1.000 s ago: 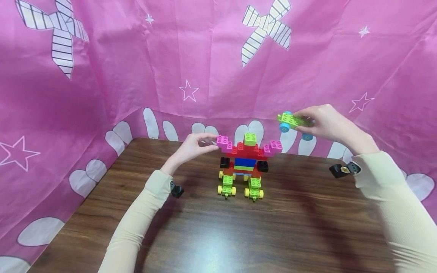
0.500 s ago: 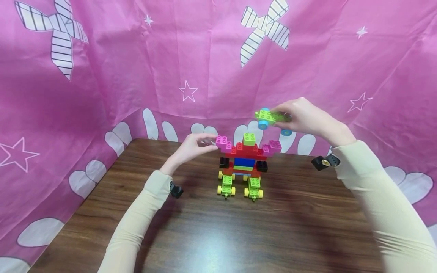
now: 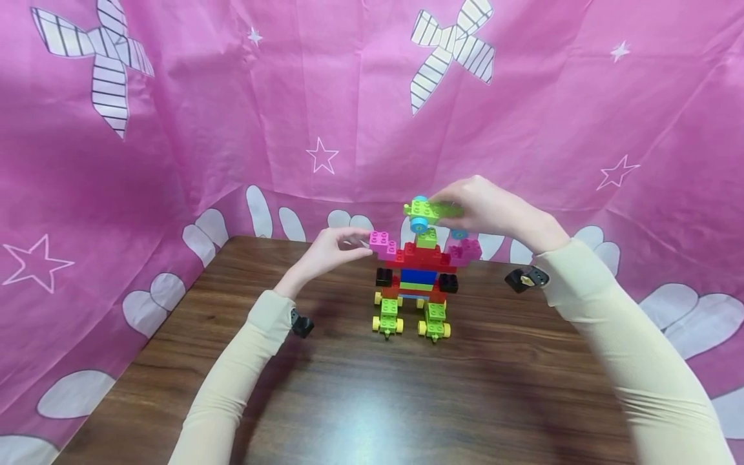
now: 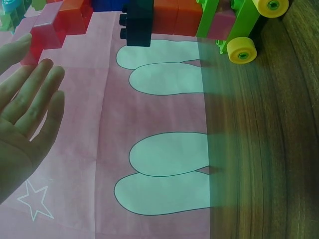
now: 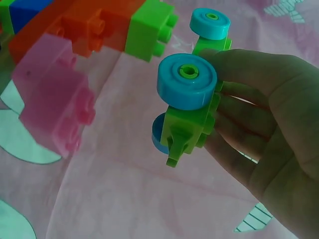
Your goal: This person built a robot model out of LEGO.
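A green wheeled block (image 3: 427, 212) with blue wheels is gripped in the right hand (image 3: 485, 208), fingers curled round its far end; it is held just above the green top brick (image 3: 427, 237) of the brick figure (image 3: 414, 281), apparently clear of it and not yet pressed on. The left hand (image 3: 325, 252) is set at the figure's left pink arm (image 3: 382, 244), fingertips at or touching the brick; whether the arm is pinched or merely steadied cannot be told from the head view.

The figure itself is judged largely built: two green wheeled feet with yellow wheels, a red and blue body, black side bricks, pink arms and a green top are already joined, and it stands upright on the wooden table (image 3: 372, 400); what is left, as far as can be seen, is the seating of the wheeled block.

In the right wrist view the wheeled block (image 5: 192, 107) is seen from its underside, with a gap to the green top brick (image 5: 149, 34) that the head view leaves uncertain; in the left wrist view the left hand (image 4: 22, 117) is shown with fingers straight and relaxed, holding nothing; only the head view shows the whole figure against the pink patterned cloth (image 3: 232, 97).
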Motion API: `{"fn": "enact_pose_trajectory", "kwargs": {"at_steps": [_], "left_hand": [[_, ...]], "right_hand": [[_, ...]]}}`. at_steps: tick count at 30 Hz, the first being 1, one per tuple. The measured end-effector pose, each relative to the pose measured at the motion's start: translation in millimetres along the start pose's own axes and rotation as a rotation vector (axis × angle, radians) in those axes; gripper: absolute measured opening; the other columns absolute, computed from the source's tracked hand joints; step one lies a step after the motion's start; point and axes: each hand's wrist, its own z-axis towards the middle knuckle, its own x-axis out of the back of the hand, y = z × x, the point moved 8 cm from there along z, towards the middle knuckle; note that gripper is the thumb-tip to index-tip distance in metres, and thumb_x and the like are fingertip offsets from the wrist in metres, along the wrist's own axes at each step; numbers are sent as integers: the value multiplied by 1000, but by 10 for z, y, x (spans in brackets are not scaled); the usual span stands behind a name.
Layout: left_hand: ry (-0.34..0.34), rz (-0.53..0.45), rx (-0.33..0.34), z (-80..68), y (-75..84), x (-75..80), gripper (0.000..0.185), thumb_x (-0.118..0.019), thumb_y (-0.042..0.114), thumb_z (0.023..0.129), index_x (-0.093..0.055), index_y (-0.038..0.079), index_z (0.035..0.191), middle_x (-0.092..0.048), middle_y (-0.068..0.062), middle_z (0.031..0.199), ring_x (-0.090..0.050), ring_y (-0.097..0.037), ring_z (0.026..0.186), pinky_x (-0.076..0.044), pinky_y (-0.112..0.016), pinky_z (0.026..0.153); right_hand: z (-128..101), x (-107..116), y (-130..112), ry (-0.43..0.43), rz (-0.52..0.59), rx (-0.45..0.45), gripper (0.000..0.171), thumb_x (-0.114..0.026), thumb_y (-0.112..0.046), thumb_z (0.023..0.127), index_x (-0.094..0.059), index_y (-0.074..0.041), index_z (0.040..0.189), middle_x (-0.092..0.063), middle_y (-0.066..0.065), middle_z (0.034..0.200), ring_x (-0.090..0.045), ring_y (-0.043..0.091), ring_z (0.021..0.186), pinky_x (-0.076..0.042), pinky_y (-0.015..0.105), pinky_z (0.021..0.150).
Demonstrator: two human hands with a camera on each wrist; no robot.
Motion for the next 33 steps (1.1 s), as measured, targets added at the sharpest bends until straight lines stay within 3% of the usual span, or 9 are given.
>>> {"fn": "enact_pose_trajectory", "kwargs": {"at_steps": [10, 19, 33], "left_hand": [[6, -20, 10, 11, -14, 0, 40, -77, 23, 87, -69, 12, 125, -73, -8, 116, -69, -23, 101, -54, -44, 97], [-1, -6, 41, -40, 120, -5, 40, -73, 12, 89, -65, 3, 127, -71, -17, 119, -67, -33, 105, -52, -49, 99], [0, -8, 8, 6, -17, -3, 40, -77, 27, 87, -69, 15, 124, -74, -5, 115, -69, -19, 100, -55, -41, 96]], "right_hand": [[87, -138, -49, -51, 41, -5, 34, -78, -15, 85, -71, -4, 116, -76, 10, 106, -72, 23, 93, -59, 42, 87], [92, -202, -68, -79, 41, 27, 33, -78, -11, 84, -71, -4, 116, -76, 10, 104, -71, 20, 85, -60, 39, 81], [53, -229, -50, -112, 85, 42, 36, -74, -10, 87, -68, -3, 122, -73, 14, 116, -73, 26, 99, -59, 43, 88]]}}
